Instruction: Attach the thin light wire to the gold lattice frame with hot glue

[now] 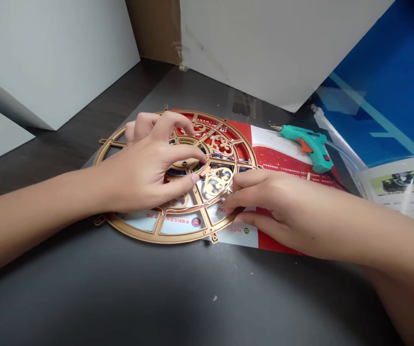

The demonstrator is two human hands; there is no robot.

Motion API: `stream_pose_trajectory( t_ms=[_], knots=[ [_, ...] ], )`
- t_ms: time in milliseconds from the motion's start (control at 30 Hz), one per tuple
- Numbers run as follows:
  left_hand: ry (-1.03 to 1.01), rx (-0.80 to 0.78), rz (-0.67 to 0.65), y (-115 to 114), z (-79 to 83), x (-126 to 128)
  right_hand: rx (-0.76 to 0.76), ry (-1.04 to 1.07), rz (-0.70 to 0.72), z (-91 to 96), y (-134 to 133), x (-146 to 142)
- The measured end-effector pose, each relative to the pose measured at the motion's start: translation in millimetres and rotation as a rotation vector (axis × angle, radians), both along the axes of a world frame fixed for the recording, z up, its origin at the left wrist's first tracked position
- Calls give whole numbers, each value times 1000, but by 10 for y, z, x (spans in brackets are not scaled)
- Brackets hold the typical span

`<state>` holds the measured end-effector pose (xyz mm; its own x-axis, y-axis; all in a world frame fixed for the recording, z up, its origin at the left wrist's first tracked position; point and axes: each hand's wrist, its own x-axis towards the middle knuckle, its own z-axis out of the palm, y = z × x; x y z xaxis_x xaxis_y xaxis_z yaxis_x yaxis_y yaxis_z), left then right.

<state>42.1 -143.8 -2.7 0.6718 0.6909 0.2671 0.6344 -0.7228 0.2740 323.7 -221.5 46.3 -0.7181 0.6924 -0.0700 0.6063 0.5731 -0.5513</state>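
A round gold-coloured ornamental frame (172, 236), with spokes and scrollwork, lies flat on the table. Thin wires (183, 210) run along its middle ring and across toward the hub. My left hand (149, 166) rests over the left part of the frame, fingers spread, its index finger and thumb apart near the central ring. At the frame's right side, my right hand (260, 202) is closed, with its fingertips bent together by the wires and the rim. What those fingertips pinch is hidden.
Under the frame is a red and white printed sheet (275, 238). A teal glue gun (309, 144) with an orange trigger lies at the right, its cord behind my right arm. White panels (257, 43) stand at the back. A clear plastic sleeve (401, 192) with printed paper sits far right.
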Motion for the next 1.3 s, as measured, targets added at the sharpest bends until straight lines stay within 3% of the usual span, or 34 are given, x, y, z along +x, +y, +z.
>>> stream_pose_trajectory(
  t_ms=[500, 667, 833, 1300],
  knots=[
    [26, -61, 14, 26, -12, -28, 18, 9, -5, 14, -9, 3],
    [7, 22, -45, 25, -32, -23, 1, -2, -9, 44, -19, -4],
    [16, 6, -93, 42, -28, -17, 6, 11, -2, 59, -26, -18],
    [37, -31, -57, 13, 36, 58, 26, -3, -10, 45, -29, 4]
  ],
)
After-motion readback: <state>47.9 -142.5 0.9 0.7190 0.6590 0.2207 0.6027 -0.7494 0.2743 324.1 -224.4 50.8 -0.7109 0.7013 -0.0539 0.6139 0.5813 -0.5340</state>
